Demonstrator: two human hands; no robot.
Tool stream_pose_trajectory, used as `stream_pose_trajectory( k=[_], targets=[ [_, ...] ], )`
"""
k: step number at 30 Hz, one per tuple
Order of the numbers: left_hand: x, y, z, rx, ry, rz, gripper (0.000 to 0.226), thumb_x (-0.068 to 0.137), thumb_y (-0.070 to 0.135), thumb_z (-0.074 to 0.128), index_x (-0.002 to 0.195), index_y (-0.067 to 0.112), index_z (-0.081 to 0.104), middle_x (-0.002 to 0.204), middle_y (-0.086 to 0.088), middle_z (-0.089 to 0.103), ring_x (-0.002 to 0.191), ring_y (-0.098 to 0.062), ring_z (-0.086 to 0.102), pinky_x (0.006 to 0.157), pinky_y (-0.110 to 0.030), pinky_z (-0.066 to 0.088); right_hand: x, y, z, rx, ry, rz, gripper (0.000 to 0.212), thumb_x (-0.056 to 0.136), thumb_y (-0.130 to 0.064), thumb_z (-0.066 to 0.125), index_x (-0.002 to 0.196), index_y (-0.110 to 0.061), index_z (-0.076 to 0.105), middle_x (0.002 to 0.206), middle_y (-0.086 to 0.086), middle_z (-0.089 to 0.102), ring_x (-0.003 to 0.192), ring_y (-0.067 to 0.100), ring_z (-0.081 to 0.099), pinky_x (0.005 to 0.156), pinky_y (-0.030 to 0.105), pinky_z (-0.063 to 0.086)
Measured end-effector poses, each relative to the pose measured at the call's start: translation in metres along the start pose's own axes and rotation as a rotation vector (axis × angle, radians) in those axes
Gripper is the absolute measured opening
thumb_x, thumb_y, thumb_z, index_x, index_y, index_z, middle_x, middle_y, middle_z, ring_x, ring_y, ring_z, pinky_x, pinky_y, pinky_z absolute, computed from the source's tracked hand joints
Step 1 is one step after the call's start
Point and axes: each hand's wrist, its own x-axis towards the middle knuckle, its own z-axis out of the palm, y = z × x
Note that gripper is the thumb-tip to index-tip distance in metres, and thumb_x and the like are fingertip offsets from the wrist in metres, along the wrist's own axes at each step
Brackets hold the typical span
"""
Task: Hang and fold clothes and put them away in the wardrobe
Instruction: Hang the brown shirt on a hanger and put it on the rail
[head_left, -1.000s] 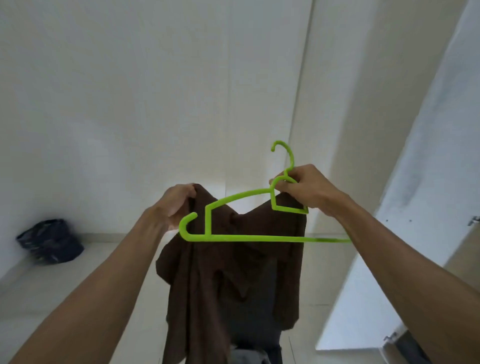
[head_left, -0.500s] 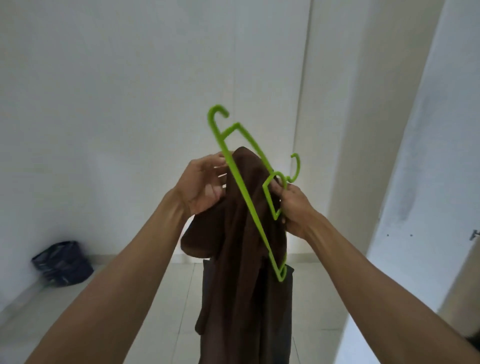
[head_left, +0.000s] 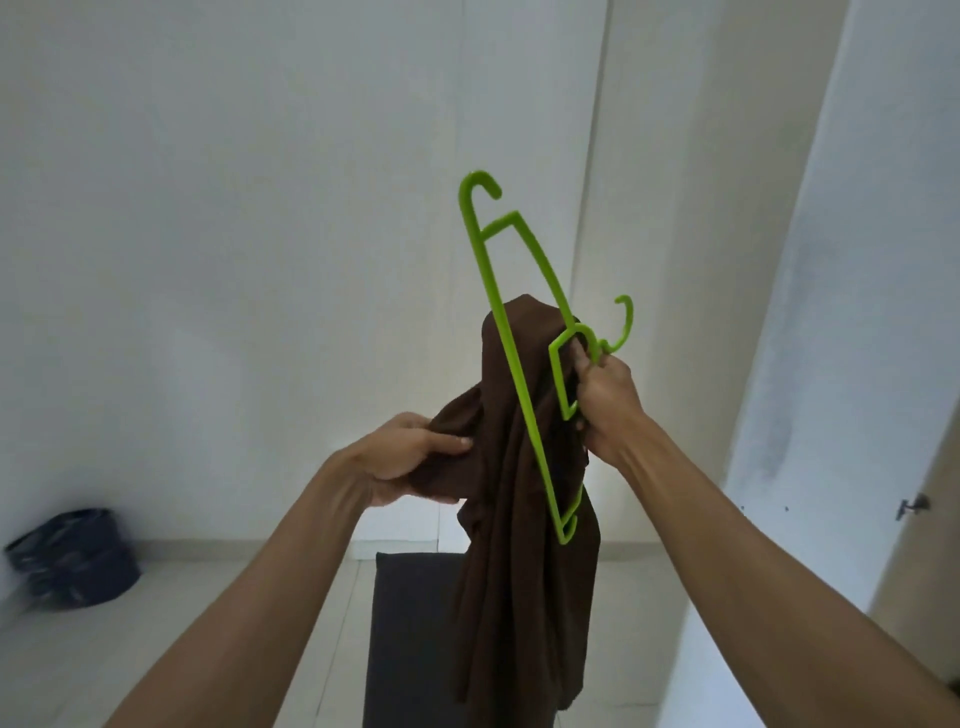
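The brown garment hangs in front of me at the middle of the view, held up in the air between my two arms, its top bunched into a rounded peak and the rest falling in long folds toward the floor.

At the far left, against the base of the white wall, a dark bag sits on the pale tiled floor, well apart from everything else.

My left hand comes next. Its fingers are curled round a gathered fold of the garment's left side, thumb lying along the top of the cloth, pulling that part out sideways from the hanging mass.

The green hanger stands tilted steeply, almost on end, across the front of the garment. One shoulder tip points up well above the cloth, the other sits low against the fabric. Its long straight bar runs diagonally over the brown cloth, and the top of the garment appears to sit between the bar and the upper arm of the hanger; how far the cloth is threaded on I cannot tell.

My right hand grips the hanger at its neck, just below the small hook, fingers closed round the plastic.

Below the garment a dark grey upright panel rises from the bottom edge. At the far right stands a white door.
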Motion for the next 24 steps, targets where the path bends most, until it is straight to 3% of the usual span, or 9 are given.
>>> stream_pose_trajectory(
  k=[3, 6, 8, 12, 15, 18, 20, 22, 24],
  targets=[
    [0.014, 0.019, -0.005, -0.198, 0.278, 0.187, 0.014, 0.094, 0.005, 0.062, 0.104, 0.001, 0.072, 0.105, -0.022, 0.074, 0.088, -0.031, 0.072, 0.074, -0.042, 0.06, 0.003, -0.004, -0.018, -0.027, -0.061, 0.039, 0.026, 0.101, -0.037, 0.055, 0.09, -0.022, 0.073, 0.074, -0.001, 0.067, 0.062, 0.024, 0.061, 0.054, 0.033, 0.037],
    [0.02, 0.042, -0.007, -0.26, 0.32, 0.342, 0.014, 0.093, 0.001, 0.063, 0.104, 0.002, 0.071, 0.098, -0.019, 0.075, 0.089, -0.03, 0.072, 0.079, -0.038, 0.06, 0.001, -0.012, -0.034, -0.186, -0.06, -0.006, 0.022, 0.103, -0.036, 0.052, 0.109, -0.023, 0.069, 0.108, -0.007, 0.072, 0.087, 0.01, 0.073, 0.039, 0.021, 0.027],
    [0.02, 0.058, 0.001, -0.224, 0.304, 0.41, 0.011, 0.092, -0.002, 0.064, 0.1, 0.002, 0.071, 0.087, -0.015, 0.074, 0.076, -0.025, 0.073, 0.072, -0.033, 0.062, -0.002, -0.017, -0.035, -0.212, -0.052, -0.018, 0.02, 0.102, -0.039, 0.053, 0.108, -0.025, 0.067, 0.115, -0.006, 0.07, 0.094, 0.012, 0.073, 0.034, 0.019, 0.024],
    [0.019, 0.082, 0.024, 0.039, 0.154, 0.508, 0.017, 0.085, -0.008, 0.069, 0.1, -0.001, 0.073, 0.089, -0.013, 0.075, 0.08, -0.02, 0.073, 0.076, -0.029, 0.061, -0.01, -0.011, -0.007, -0.175, -0.275, 0.06, 0.028, 0.102, -0.04, 0.052, 0.118, -0.021, 0.066, 0.107, -0.007, 0.071, 0.078, 0.013, 0.07, 0.037, 0.018, 0.019],
    [0.022, 0.086, 0.032, 0.097, 0.089, 0.538, 0.024, 0.084, -0.012, 0.067, 0.107, -0.004, 0.07, 0.091, -0.013, 0.074, 0.078, -0.015, 0.072, 0.075, -0.024, 0.059, -0.013, 0.004, 0.007, -0.128, -0.409, 0.135, 0.025, 0.101, -0.04, 0.054, 0.102, -0.019, 0.067, 0.08, 0.003, 0.055, 0.057, 0.014, 0.047, 0.04, 0.021, 0.019],
    [0.018, 0.083, 0.02, 0.095, 0.146, 0.563, 0.028, 0.083, -0.013, 0.067, 0.11, -0.006, 0.069, 0.094, -0.013, 0.074, 0.082, -0.015, 0.072, 0.075, -0.024, 0.058, -0.014, 0.002, 0.004, -0.109, -0.471, 0.137, 0.029, 0.091, -0.045, 0.068, 0.094, -0.018, 0.073, 0.087, 0.008, 0.058, 0.069, 0.024, 0.05, 0.054, 0.031, 0.024],
    [0.012, 0.081, 0.005, 0.066, 0.182, 0.559, 0.025, 0.085, -0.011, 0.066, 0.109, -0.003, 0.069, 0.091, -0.009, 0.075, 0.083, -0.014, 0.072, 0.076, -0.024, 0.058, -0.011, -0.006, -0.006, -0.173, -0.506, 0.11, 0.025, 0.087, -0.038, 0.076, 0.098, -0.016, 0.075, 0.087, 0.004, 0.062, 0.076, 0.023, 0.052, 0.059, 0.035, 0.027],
    [0.006, 0.082, -0.009, 0.056, 0.195, 0.554, 0.022, 0.088, -0.01, 0.062, 0.104, 0.002, 0.07, 0.086, -0.003, 0.075, 0.08, -0.012, 0.071, 0.078, -0.023, 0.058, -0.008, -0.012, -0.015, -0.299, -0.559, 0.119, 0.03, 0.083, -0.029, 0.081, 0.106, -0.011, 0.072, 0.087, 0.001, 0.064, 0.081, 0.018, 0.056, 0.062, 0.035, 0.032],
    [0.0, 0.085, -0.016, 0.054, 0.172, 0.549, 0.023, 0.09, -0.01, 0.059, 0.101, 0.007, 0.071, 0.089, -0.003, 0.074, 0.083, -0.012, 0.07, 0.08, -0.023, 0.058, -0.008, -0.014, -0.015, -0.455, -0.658, 0.164, 0.029, 0.081, -0.025, 0.083, 0.101, -0.01, 0.068, 0.085, 0.003, 0.056, 0.079, 0.015, 0.051, 0.06, 0.03, 0.03]
  ],
)
